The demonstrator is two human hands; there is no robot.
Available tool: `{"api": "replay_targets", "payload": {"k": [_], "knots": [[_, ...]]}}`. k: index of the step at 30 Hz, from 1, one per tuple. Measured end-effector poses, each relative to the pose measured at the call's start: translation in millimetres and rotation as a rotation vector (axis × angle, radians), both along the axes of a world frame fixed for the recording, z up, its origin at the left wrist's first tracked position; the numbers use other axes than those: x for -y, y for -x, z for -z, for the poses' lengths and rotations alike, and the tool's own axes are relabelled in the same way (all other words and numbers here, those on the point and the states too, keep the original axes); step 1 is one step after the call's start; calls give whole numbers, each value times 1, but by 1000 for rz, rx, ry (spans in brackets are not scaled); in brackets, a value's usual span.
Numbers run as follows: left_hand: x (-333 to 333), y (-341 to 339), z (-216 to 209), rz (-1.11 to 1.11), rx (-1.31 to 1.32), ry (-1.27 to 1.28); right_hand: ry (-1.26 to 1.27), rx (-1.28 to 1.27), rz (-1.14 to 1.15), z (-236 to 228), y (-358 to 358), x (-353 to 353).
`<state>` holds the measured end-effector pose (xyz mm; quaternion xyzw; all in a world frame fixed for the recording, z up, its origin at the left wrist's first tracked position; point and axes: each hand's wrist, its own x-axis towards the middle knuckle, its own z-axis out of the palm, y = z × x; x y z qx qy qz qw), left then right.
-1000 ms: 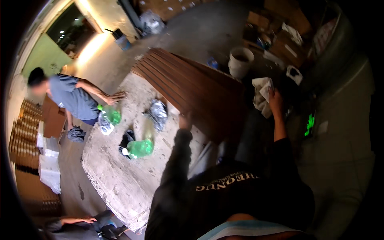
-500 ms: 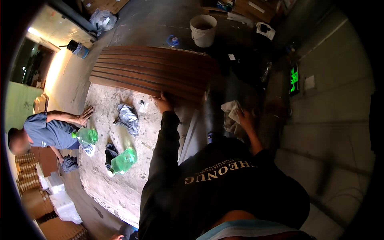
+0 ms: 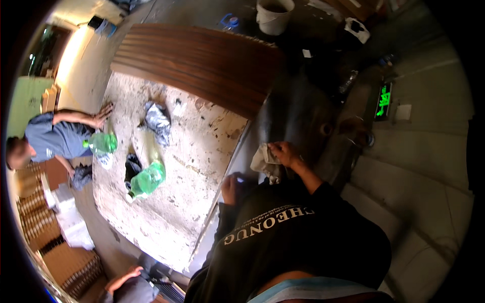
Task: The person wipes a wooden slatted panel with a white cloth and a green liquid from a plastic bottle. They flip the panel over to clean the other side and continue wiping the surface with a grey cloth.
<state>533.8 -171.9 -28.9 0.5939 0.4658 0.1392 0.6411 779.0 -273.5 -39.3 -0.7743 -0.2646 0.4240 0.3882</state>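
Observation:
Near the right edge of the stained, pale tabletop, my left hand hangs close to my body, its fingers in shadow. My right hand pinches a pale, crumpled cloth in front of my torso, off the table's side. Across the far end of the table lies a stack of brown grooved boards. On the tabletop are a green plastic bottle on its side, a second green bottle and a crumpled grey cloth or bag. A dark cloth lies beside the nearer bottle.
At the table's left side a co-worker rests one hand on the edge and holds a dark cloth in the other. Another person's arm shows at the lower left. A white bucket and a blue-capped bottle stand beyond the boards.
My left hand has left the edge of the boards and drawn back toward my body. My right hand has brought the pale cloth leftward. The view has shifted, moving the scene upward.

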Motion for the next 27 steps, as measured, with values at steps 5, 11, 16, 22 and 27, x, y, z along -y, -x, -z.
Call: {"api": "replay_targets", "payload": {"k": [5, 11, 16, 22, 27], "knots": [[19, 52, -9, -132, -146, 37, -220, -71, -237, 15, 47, -37], [45, 98, -42, -207, -282, -142, -424, -11, -454, -12, 118, -83], [69, 179, -53, -335, -189, -360, -423, 1, -825, -73, 201, -111], [112, 322, -50, -527, -96, -221, -521, -124, -970, -60, 373, -107], [192, 403, -26, -857, 54, -271, -452, -210, -1419, -98, 520, -63]]}}
